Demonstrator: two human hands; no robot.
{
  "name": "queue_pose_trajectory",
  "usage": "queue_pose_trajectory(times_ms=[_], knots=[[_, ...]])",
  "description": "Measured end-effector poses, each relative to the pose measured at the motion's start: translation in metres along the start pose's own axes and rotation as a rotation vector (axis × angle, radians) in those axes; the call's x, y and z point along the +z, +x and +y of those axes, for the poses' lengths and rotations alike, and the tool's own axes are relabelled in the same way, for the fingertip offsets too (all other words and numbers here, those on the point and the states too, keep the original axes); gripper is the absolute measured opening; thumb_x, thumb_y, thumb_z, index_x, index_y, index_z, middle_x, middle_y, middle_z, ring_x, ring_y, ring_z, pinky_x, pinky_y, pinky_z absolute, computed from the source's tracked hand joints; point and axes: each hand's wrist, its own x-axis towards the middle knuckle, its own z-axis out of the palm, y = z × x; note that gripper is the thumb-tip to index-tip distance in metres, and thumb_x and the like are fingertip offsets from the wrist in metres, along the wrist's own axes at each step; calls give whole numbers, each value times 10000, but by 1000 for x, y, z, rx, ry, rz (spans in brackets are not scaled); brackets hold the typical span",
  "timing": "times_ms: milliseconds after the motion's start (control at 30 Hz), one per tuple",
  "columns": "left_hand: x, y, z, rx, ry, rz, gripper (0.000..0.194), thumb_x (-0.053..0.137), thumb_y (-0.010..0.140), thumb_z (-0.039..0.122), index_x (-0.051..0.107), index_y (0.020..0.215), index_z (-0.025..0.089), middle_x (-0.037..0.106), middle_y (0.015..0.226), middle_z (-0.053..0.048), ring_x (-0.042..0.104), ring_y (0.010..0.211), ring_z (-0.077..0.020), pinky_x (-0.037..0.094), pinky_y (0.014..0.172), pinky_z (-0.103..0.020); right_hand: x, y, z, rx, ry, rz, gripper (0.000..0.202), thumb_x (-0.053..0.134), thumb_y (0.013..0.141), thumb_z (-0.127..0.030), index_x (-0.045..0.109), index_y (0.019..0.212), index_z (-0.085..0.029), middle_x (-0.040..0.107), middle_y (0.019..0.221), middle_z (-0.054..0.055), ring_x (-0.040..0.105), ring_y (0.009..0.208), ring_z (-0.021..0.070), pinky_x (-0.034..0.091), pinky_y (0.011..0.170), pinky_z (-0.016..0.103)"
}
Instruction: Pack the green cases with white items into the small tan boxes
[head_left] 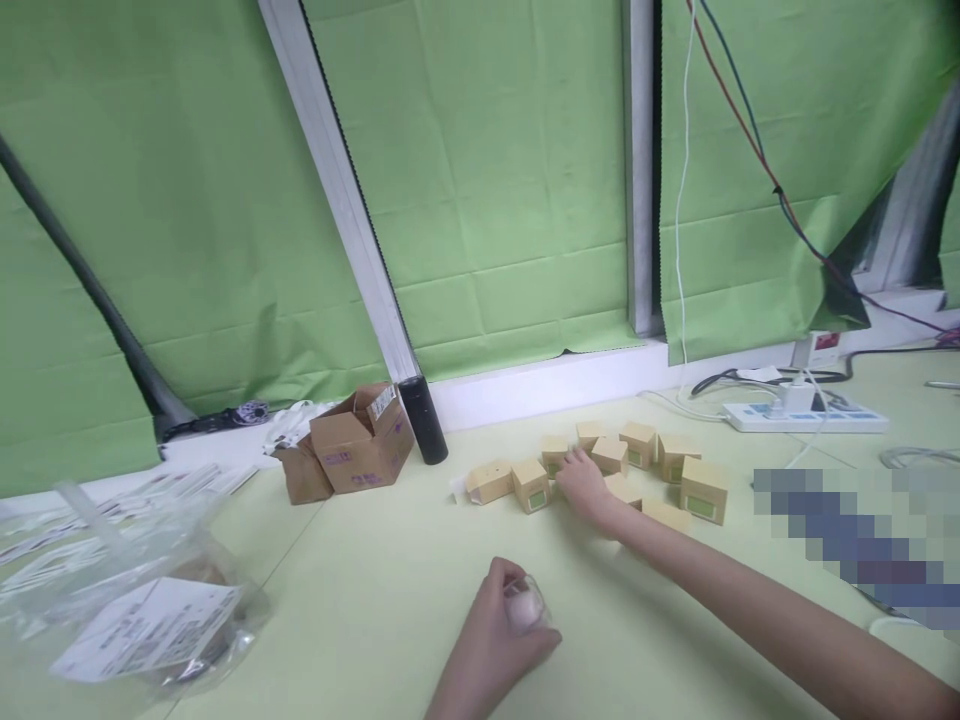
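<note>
In the lower middle, my left hand [495,640] is closed around a small white rounded object [523,606] in clear plastic; its exact kind I cannot make out. My right hand [586,492] reaches forward among several small yellow-brown cardboard boxes, some with a green label. Its bent fingers are closed at the right side of one small cardboard box [553,450], and their tips are partly hidden. Close by on the left stands another labelled box [531,487]. A box lying on its side [490,482] has its white end flap out. To the right is a larger-looking box [703,490].
An open brown carton [364,445] stands beside a black cylinder [423,420] at the back. Clear plastic bags with a white label [146,630] lie at left. A white power strip [806,417] with cables is at right. Green curtains [495,180] hang behind the table.
</note>
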Motion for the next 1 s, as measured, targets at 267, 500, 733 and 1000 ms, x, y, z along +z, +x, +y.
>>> queue_pose_trajectory(times_ms=[267, 500, 733, 1000], knots=[[20, 20, 11, -221, -1037, -241, 374, 616, 745, 380, 559, 985, 99, 618, 841, -73, 615, 736, -177, 463, 741, -304, -8, -77, -10, 9, 504, 24, 281, 303, 939, -317, 538, 852, -189, 625, 849, 34, 617, 779, 165, 512, 694, 304], [44, 37, 18, -476, -1354, -321, 446, 613, 756, 455, 548, 957, 62, 652, 781, -90, 645, 735, -177, 539, 687, -260, -2, -105, 10, 239, 1163, 224, 250, 407, 848, -437, 473, 745, -218, 608, 766, 16, 574, 744, 196, 475, 678, 327], [49, 31, 17, -262, -1232, -309, 314, 561, 824, 372, 555, 991, 106, 635, 890, -63, 615, 770, -116, 497, 724, -211, 1, -120, 8, 114, 736, 18, 568, 613, 711, -419, 429, 1239, -322, 627, 931, 19, 596, 820, 234, 468, 724, 369], [43, 33, 13, -242, -1225, -314, 219, 538, 811, 207, 532, 1003, 103, 610, 957, -91, 607, 833, -144, 472, 745, -247, -5, -120, 3, 151, 705, 110, 407, 629, 725, -420, 527, 1090, -272, 621, 986, 19, 581, 952, 228, 467, 806, 321]])
